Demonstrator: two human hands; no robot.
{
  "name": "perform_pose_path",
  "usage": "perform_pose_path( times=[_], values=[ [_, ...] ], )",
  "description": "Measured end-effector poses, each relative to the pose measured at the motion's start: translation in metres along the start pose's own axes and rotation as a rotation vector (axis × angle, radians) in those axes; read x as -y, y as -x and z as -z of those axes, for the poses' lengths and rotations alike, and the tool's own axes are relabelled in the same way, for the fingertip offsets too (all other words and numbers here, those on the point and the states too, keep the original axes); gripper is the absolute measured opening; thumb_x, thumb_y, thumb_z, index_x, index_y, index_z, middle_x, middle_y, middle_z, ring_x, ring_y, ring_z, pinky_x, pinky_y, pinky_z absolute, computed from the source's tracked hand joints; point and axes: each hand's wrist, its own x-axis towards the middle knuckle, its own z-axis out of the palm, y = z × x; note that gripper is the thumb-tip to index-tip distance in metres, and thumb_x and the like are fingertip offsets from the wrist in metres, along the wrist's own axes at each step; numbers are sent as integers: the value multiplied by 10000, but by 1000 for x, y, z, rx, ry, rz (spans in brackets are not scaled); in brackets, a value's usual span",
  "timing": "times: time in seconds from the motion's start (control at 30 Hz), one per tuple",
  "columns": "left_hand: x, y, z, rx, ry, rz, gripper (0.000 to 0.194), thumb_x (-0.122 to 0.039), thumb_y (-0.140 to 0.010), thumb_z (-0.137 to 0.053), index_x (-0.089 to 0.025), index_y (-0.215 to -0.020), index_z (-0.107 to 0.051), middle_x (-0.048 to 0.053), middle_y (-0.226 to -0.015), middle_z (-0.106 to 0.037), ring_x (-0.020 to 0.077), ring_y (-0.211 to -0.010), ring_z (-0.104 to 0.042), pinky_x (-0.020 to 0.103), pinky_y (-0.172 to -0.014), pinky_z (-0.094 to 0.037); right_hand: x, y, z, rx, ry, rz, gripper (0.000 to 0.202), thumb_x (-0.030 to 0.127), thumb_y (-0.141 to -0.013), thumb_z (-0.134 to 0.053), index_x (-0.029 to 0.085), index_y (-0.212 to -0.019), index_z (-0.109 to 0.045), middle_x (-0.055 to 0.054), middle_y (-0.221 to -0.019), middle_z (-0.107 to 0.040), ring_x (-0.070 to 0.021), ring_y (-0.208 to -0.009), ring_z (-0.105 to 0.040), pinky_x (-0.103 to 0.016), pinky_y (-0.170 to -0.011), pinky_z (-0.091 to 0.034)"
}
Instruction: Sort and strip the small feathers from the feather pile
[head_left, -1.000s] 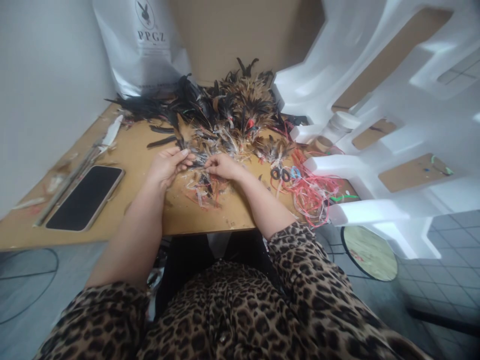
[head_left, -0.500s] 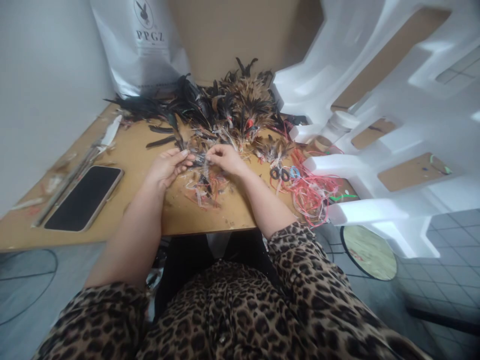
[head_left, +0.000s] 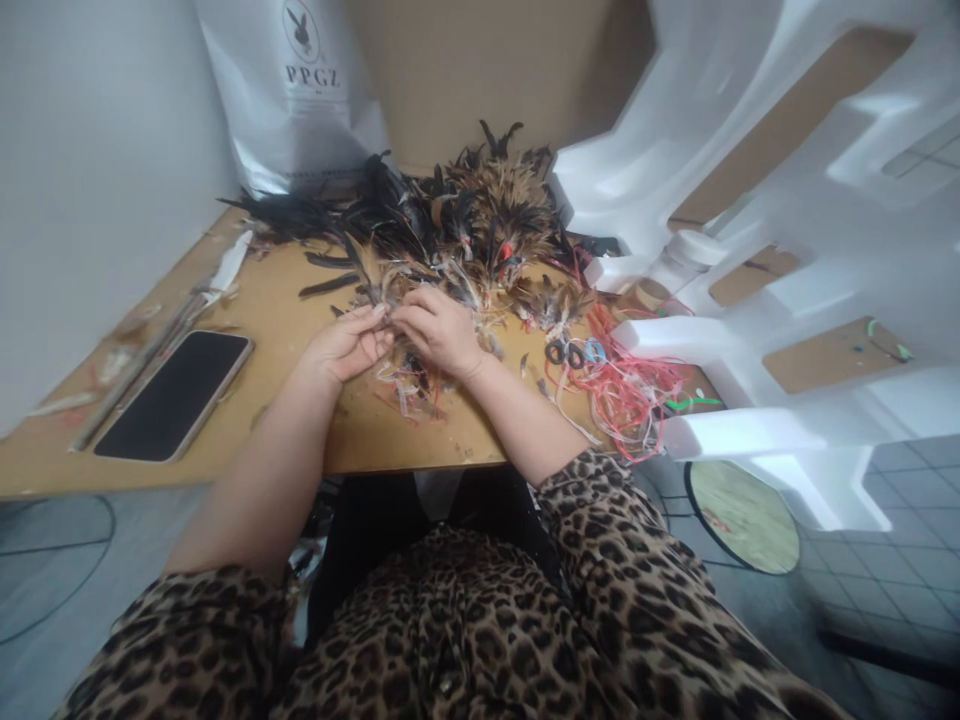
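Note:
My left hand point(head_left: 349, 343) pinches a small feather bunch point(head_left: 367, 270) between thumb and fingers, its brown and dark tips pointing up and away from me. Against its lower end my right hand point(head_left: 436, 328) is closed, fingertips touching the left fingers; whatever they pinch is hidden behind the knuckles. Just below both hands lie loose feather scraps and pink and white strands point(head_left: 409, 390) on the wooden table point(head_left: 292, 400). Behind the hands spreads a large heap of black and brown feathers point(head_left: 510, 200).
A phone point(head_left: 174, 396) lies at left beside a long thin strip. To the right are scissors point(head_left: 565, 354), tangled red and white strings point(head_left: 630, 395) and a tape roll point(head_left: 646, 293). White foam pieces point(head_left: 690, 425) rise at the right edge. A silver bag point(head_left: 315, 130) stands behind.
My right hand has moved left and closed in against my left hand. The left hand keeps the feather bunch. The whole view has shifted slightly.

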Motion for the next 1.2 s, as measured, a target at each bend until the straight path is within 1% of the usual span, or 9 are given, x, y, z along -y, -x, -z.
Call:
perform_pose_path(
  times=[0.07,0.13,0.23,0.3,0.43,0.57,0.7,0.87,1.2],
  values=[
    [-1,0,1,-21,6,-37,88,-63,-782,-556,-104,-774,-633,34,-708,-664,68,-589,-615,147,-554,-495,2,-1,-2,13,-26,5,258,343,-893,-411,219,-878,-638,-52,-942,-555,-140,-898,-491,-284,-799,-403],
    [-3,-1,2,-44,-9,-79,89,-64,-778,-561,-101,-769,-642,42,-724,-668,64,-594,-610,139,-553,-487,3,-2,-3,-35,-116,-53,251,368,-870,-454,207,-869,-647,-59,-950,-546,-138,-904,-493,-284,-798,-408],
    [-4,-2,3,-57,-59,-138,65,-75,-757,-592,-93,-760,-654,56,-735,-671,75,-637,-623,133,-553,-480,3,-3,-5,-161,-326,-284,257,392,-825,-518,171,-823,-650,-56,-901,-560,-131,-874,-511,-278,-788,-418],
    [-3,-2,3,-57,-121,-160,56,-89,-734,-622,-84,-766,-667,68,-739,-676,88,-655,-632,139,-554,-481,1,-4,-7,-190,-525,-486,259,398,-794,-553,155,-778,-643,-34,-810,-583,-115,-796,-526,-264,-756,-426],
    [1,0,1,-30,-271,-154,106,-139,-686,-681,-82,-775,-687,86,-755,-687,103,-678,-641,148,-581,-486,-4,-6,-13,-70,-983,-802,270,398,-693,-656,145,-787,-637,1,-713,-621,-70,-646,-521,-202,-622,-414],
    [4,2,1,-23,-360,-124,149,-191,-665,-711,-89,-772,-692,89,-755,-693,110,-680,-646,158,-601,-489,-4,-6,-13,35,-1270,-955,294,358,-602,-730,147,-765,-605,20,-657,-624,-36,-525,-471,-149,-453,-307],
    [4,3,1,1,-373,-100,156,-180,-686,-691,-81,-806,-694,103,-772,-698,120,-693,-657,157,-600,-498,-5,-5,-11,68,-1398,-1014,286,300,-569,-749,145,-725,-568,32,-609,-614,-28,-481,-460,-136,-410,-256],
    [3,2,0,1,-279,-36,97,-125,-724,-647,-64,-794,-675,119,-742,-695,129,-649,-663,154,-546,-505,-5,-6,-13,61,-1378,-990,270,305,-585,-734,138,-721,-571,36,-582,-597,-23,-464,-431,-141,-408,-253],
    [4,-2,-1,-41,-149,57,69,-60,-772,-577,-75,-796,-640,107,-750,-700,134,-613,-670,133,-465,-496,-1,-8,-17,-217,-1146,-899,321,422,-602,-711,153,-703,-567,72,-534,-472,-32,-479,-363,-180,-479,-299]
  ],
)
